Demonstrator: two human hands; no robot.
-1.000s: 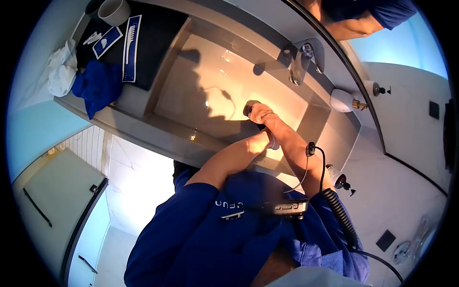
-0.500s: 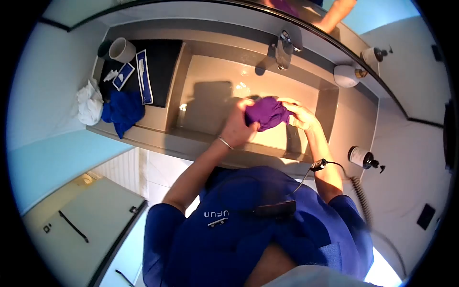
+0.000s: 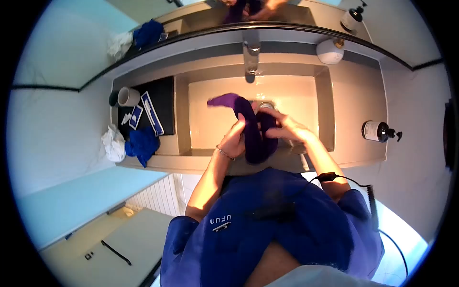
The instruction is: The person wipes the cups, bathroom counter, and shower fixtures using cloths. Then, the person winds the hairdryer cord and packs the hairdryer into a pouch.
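my left hand (image 3: 232, 142) pinches the purple cloth (image 3: 254, 143), thumb on top and fingers mostly out of sight beneath it. my right hand (image 3: 288, 128) has its fingers bent over the other side of the cloth; how firmly they press, i cannot tell. the cloth is up between my hands, over the near part of the sink (image 3: 325, 129), sagging in a loop toward me, with one end trailing past my left thumb. i judge that a hand on each side keeps both strands in check, and that staying over the sink lets any drips fall there, though i cannot tell if the cloth is wet. the tap (image 3: 251, 60) stands beyond my hands. off to the left, the blue cloth (image 3: 143, 143) lies bunched beside the white cloth (image 3: 114, 143), apart from my work, probably to keep out of splashes.
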